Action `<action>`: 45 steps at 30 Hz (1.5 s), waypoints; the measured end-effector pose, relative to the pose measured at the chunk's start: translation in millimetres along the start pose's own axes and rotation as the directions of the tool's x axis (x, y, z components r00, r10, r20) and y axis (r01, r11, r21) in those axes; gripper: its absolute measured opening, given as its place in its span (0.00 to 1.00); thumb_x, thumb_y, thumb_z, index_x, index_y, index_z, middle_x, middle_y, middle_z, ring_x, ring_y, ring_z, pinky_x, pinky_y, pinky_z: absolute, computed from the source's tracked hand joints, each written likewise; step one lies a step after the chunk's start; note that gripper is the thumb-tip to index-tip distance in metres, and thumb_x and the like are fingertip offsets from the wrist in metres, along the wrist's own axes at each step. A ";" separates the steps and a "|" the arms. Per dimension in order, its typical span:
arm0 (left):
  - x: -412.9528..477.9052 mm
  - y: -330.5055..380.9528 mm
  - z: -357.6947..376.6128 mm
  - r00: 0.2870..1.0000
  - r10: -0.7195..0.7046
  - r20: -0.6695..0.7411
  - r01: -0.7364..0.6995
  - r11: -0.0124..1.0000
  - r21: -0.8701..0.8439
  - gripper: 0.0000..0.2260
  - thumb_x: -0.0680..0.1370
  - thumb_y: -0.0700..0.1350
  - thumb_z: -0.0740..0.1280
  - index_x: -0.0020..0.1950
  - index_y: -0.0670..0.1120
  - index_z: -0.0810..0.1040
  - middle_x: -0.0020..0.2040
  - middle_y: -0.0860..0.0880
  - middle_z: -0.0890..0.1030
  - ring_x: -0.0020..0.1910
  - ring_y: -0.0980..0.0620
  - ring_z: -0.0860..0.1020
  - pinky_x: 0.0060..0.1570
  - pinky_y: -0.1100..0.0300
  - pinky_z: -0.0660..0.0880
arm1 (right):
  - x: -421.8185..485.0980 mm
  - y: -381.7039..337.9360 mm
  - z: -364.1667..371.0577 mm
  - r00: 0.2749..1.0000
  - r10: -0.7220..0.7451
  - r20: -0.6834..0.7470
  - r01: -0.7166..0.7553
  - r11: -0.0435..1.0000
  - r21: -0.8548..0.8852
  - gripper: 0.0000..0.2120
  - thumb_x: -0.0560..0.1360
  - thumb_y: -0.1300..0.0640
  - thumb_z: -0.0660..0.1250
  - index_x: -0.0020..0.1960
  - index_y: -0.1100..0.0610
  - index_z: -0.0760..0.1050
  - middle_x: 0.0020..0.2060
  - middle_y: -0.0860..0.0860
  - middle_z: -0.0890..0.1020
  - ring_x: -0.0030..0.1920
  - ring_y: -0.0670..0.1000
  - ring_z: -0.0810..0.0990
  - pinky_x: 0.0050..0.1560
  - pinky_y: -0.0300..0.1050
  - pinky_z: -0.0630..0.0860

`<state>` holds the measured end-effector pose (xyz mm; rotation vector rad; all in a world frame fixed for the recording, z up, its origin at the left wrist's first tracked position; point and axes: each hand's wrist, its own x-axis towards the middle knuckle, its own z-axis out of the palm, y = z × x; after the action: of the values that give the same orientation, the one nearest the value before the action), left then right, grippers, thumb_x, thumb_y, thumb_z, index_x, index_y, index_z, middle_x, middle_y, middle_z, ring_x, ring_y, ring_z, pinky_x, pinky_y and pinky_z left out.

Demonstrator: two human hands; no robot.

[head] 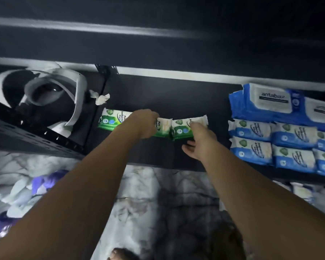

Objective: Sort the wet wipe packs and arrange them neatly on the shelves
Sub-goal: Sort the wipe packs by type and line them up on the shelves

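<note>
Green packs (111,120): three are counted in a row at the centre, the middle one partly covered.
Small blue packs (251,152): six are seen at right, in two rows of three.
Large blue packs (266,100): two are seen at upper right.
Crumpled tissue (101,98): one.

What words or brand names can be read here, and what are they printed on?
"antaba", last letter unclear: big blue pack's lid.
"Pine Antibacte... Wipes", partly hidden by the left hand: left green pack.
"Pine": middle green pack.
Small blue packs: print too blurred to read.
</note>
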<state>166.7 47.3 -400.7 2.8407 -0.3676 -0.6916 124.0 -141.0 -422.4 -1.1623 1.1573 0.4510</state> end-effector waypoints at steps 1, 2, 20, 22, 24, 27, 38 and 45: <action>4.9 -0.2 1.0 1.000 -0.002 0.007 0.002 1.000 0.014 0.17 0.74 0.41 0.65 0.63 0.44 0.79 0.59 0.42 0.78 0.59 0.39 0.77 0.59 0.49 0.74 | 3.9 -2.5 1.0 0.998 -0.042 -0.043 0.040 0.998 -0.050 0.14 0.72 0.49 0.75 0.51 0.55 0.75 0.50 0.56 0.79 0.47 0.57 0.81 0.34 0.51 0.83; 9.0 -0.2 1.5 1.000 -0.007 0.009 0.007 1.000 0.030 0.17 0.74 0.42 0.65 0.63 0.45 0.79 0.59 0.43 0.77 0.58 0.39 0.77 0.58 0.50 0.74 | 7.1 -5.3 0.5 0.992 -0.100 -0.081 0.090 0.989 -0.118 0.14 0.71 0.50 0.74 0.50 0.56 0.76 0.47 0.55 0.80 0.45 0.57 0.82 0.35 0.51 0.83; -21.5 61.9 55.0 0.910 -0.407 -0.078 0.362 0.872 -0.330 0.19 0.77 0.48 0.64 0.65 0.41 0.71 0.64 0.41 0.76 0.65 0.38 0.74 0.64 0.46 0.70 | 5.1 -24.2 1.4 0.926 -0.378 -0.002 0.303 0.744 -0.596 0.11 0.72 0.61 0.69 0.52 0.62 0.74 0.40 0.54 0.79 0.37 0.51 0.77 0.37 0.43 0.73; -30.5 62.7 61.9 0.896 -0.442 -0.050 0.389 0.833 -0.394 0.20 0.76 0.51 0.67 0.63 0.41 0.71 0.61 0.41 0.78 0.63 0.38 0.76 0.62 0.46 0.73 | -0.6 -20.4 -6.7 0.937 -0.347 -0.033 0.263 0.765 -0.588 0.06 0.72 0.63 0.71 0.45 0.62 0.74 0.36 0.54 0.77 0.35 0.51 0.77 0.37 0.44 0.74; -40.7 59.8 68.4 0.880 -0.474 -0.005 0.410 0.767 -0.494 0.19 0.75 0.51 0.69 0.61 0.41 0.73 0.58 0.41 0.79 0.59 0.39 0.78 0.59 0.47 0.76 | -11.0 -11.5 -15.2 0.945 -0.325 -0.026 0.247 0.765 -0.595 0.08 0.70 0.63 0.73 0.40 0.62 0.73 0.35 0.55 0.78 0.35 0.52 0.78 0.41 0.47 0.78; -62.8 59.8 75.1 0.859 -0.506 0.084 0.431 0.623 -0.653 0.14 0.72 0.46 0.68 0.55 0.41 0.78 0.52 0.42 0.82 0.52 0.41 0.80 0.52 0.50 0.78 | -24.0 6.8 -30.4 0.950 -0.306 0.065 0.273 0.708 -0.651 0.18 0.64 0.56 0.76 0.50 0.61 0.77 0.42 0.57 0.82 0.41 0.55 0.82 0.49 0.51 0.83; -190.0 105.9 81.7 0.836 -0.521 0.170 0.304 0.183 -0.935 0.07 0.72 0.39 0.73 0.49 0.42 0.82 0.40 0.46 0.84 0.37 0.50 0.79 0.36 0.58 0.73 | -128.7 57.5 -99.5 0.914 -0.340 0.222 0.404 0.709 -0.578 0.17 0.62 0.54 0.76 0.49 0.55 0.76 0.43 0.55 0.84 0.43 0.56 0.85 0.50 0.57 0.83; -268.1 161.3 19.5 0.858 -0.513 0.006 0.079 0.121 -0.989 0.03 0.76 0.41 0.71 0.48 0.43 0.81 0.38 0.45 0.82 0.36 0.50 0.77 0.37 0.58 0.72 | -227.5 45.9 -140.3 0.830 -0.482 0.282 0.558 0.701 -0.445 0.12 0.70 0.61 0.75 0.49 0.55 0.74 0.45 0.57 0.84 0.42 0.55 0.84 0.46 0.53 0.82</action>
<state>-104.2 -32.5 -264.5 1.5977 0.6099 -0.2347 -68.6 -186.9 -237.1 -1.8271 0.5284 0.3975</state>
